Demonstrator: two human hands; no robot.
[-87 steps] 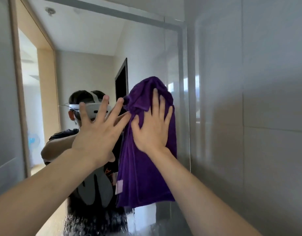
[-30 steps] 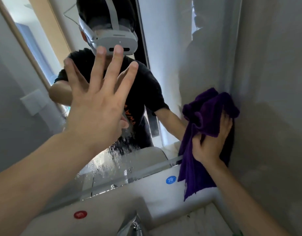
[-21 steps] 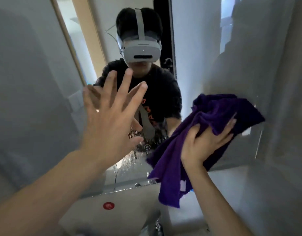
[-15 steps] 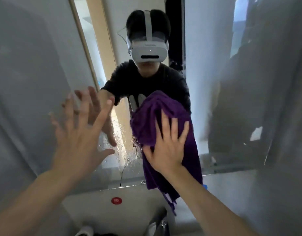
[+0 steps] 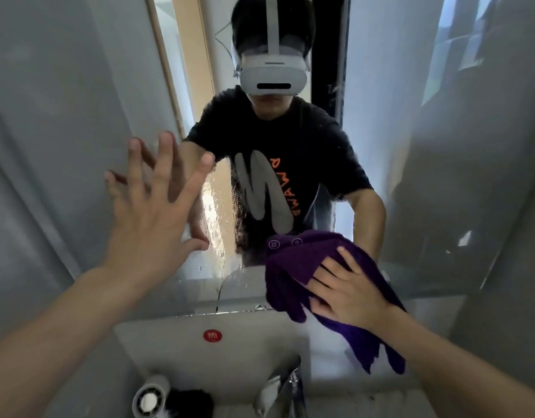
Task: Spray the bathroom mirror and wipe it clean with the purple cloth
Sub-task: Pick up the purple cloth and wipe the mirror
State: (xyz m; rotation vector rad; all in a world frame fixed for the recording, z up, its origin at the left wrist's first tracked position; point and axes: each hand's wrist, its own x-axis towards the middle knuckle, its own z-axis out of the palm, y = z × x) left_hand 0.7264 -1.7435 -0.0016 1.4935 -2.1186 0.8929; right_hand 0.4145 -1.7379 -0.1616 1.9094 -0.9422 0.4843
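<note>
Right hand [image 5: 347, 292] spread flat, fingers splayed, pressing the purple cloth [image 5: 302, 267] against the lower edge of the mirror [image 5: 381, 146]. Bunched under the palm, with a loose tail hanging down past the mirror's bottom edge over the white ledge [image 5: 245, 342] below. Right forearm reaching in from the lower right corner.

Left hand [image 5: 151, 215] wide open and empty, fingers fanned, held up to the glass on the left side, fingertips meeting their own reflection; actual contact hard to judge. Left forearm coming up from the lower left.

Between the two hands, water droplets [image 5: 213, 212] and streaks beaded on the glass, catching the light, running down toward the bottom edge. Right part of the mirror looking smooth and free of drops.

In the reflection, a person in a black T-shirt with orange lettering, wearing a white headset [image 5: 272, 72], arms stretched toward the glass.

Below the mirror, on the white ledge, a small round red sticker [image 5: 212, 335]. Lower still, a chrome tap [image 5: 278, 390] at the bottom edge of the view, and to its left a white round object [image 5: 150, 399] beside something dark, too cut off to identify. Grey walls on both sides.
</note>
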